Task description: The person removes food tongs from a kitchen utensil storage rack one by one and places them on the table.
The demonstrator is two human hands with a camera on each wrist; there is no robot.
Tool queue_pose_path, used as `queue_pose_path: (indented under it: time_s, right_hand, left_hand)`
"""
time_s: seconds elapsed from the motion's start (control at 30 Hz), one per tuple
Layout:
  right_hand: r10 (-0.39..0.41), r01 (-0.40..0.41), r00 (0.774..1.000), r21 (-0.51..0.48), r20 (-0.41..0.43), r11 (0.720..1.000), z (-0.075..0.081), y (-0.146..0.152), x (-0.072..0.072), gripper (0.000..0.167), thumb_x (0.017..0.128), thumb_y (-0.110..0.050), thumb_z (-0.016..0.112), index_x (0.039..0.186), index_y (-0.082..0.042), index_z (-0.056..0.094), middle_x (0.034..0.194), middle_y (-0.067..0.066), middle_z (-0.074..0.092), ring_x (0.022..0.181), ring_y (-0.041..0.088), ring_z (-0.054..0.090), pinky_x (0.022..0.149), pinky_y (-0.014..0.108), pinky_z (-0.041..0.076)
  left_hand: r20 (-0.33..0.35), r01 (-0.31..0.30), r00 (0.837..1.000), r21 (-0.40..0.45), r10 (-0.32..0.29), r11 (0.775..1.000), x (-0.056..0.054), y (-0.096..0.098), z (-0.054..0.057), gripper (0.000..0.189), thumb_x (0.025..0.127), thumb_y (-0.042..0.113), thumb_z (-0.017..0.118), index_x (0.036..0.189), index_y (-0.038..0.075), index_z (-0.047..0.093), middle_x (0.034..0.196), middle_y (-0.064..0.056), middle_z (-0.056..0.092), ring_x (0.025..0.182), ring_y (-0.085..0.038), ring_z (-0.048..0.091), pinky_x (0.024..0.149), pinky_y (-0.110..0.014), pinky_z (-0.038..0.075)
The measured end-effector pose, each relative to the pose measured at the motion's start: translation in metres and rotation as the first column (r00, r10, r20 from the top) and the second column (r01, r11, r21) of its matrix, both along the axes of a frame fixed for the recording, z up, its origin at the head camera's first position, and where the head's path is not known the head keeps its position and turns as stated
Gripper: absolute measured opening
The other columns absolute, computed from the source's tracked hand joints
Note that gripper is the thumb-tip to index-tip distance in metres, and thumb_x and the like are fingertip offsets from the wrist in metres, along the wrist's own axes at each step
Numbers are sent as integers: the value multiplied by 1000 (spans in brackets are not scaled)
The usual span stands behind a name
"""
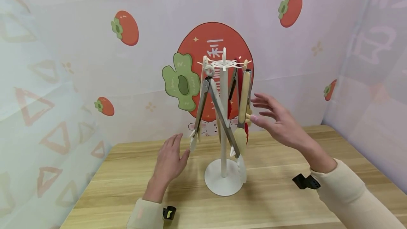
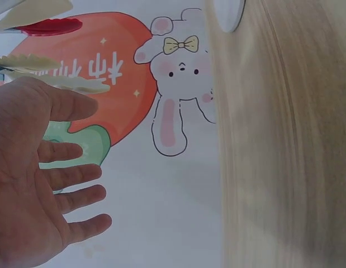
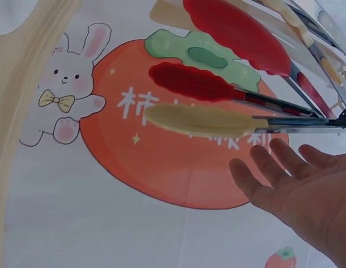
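Note:
A white utensil stand (image 1: 224, 116) on a round base holds several hanging utensils. At its front, white-tipped tongs (image 1: 220, 112) hang with their arms spread apart. On the right side hangs a cream spatula (image 1: 241, 137), with cream tongs (image 3: 200, 120) and red tongs (image 3: 195, 82) behind it. My left hand (image 1: 170, 158) is held left of the stand, fingers extended, near one white tong tip (image 1: 192, 143); nothing lies in its palm. My right hand (image 1: 276, 119) hovers right of the stand, fingers spread beside the cream tongs. Whether its thumb touches them is unclear.
A wood-grain table (image 1: 133, 183) carries the stand. Behind it hangs a pale cloth backdrop (image 1: 152, 70) printed with persimmons and a rabbit. Pale cloths also border the left and right sides. Each wrist wears a small black device (image 1: 306, 181).

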State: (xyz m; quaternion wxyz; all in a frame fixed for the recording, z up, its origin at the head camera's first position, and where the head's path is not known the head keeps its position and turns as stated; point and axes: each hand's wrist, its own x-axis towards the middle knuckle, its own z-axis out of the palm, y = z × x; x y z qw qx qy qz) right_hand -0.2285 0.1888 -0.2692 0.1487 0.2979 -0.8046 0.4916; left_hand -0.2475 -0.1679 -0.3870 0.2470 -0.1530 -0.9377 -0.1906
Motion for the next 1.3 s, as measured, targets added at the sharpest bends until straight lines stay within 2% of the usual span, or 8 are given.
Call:
queue_pose_path:
  time_s: [0.33, 0.8, 1.1, 1.3]
  right_hand:
    - [-16, 16, 1000, 5, -21, 1000, 5, -11, -3, 71, 95, -18, 71, 156, -13, 35, 148, 11, 47, 137, 32, 43, 111, 58, 35]
    - [-49, 49, 999, 5, -16, 999, 7, -23, -6, 77, 92, -22, 76, 155, -12, 33, 143, 12, 50, 133, 31, 45, 108, 59, 37]
    - [-51, 51, 999, -40, 6, 998, 7, -27, -7, 77, 91, -19, 76, 155, -8, 33, 141, 14, 50, 129, 32, 48, 109, 57, 39]
    - [-55, 54, 998, -71, -10, 996, 8, -26, -7, 75, 91, -15, 76, 153, -7, 36, 137, 15, 51, 122, 33, 51, 108, 55, 41]
  left_hand:
    - [-13, 7, 1000, 20, -7, 1000, 5, 4, 9, 63, 91, 19, 74, 144, -3, 49, 132, -23, 59, 122, -43, 55, 99, -59, 45]
    - [-5, 28, 1000, 41, -28, 999, 12, 7, 19, 62, 90, 14, 73, 145, 0, 49, 130, -20, 59, 119, -40, 56, 97, -54, 47]
    - [-78, 51, 996, 39, -48, 998, 16, 9, 25, 63, 87, 10, 76, 143, -2, 50, 125, -20, 60, 114, -41, 57, 92, -54, 49]
    - [-56, 50, 997, 39, -48, 998, 20, 11, 31, 63, 89, 12, 75, 144, -1, 49, 128, -20, 60, 117, -40, 56, 95, -54, 48]
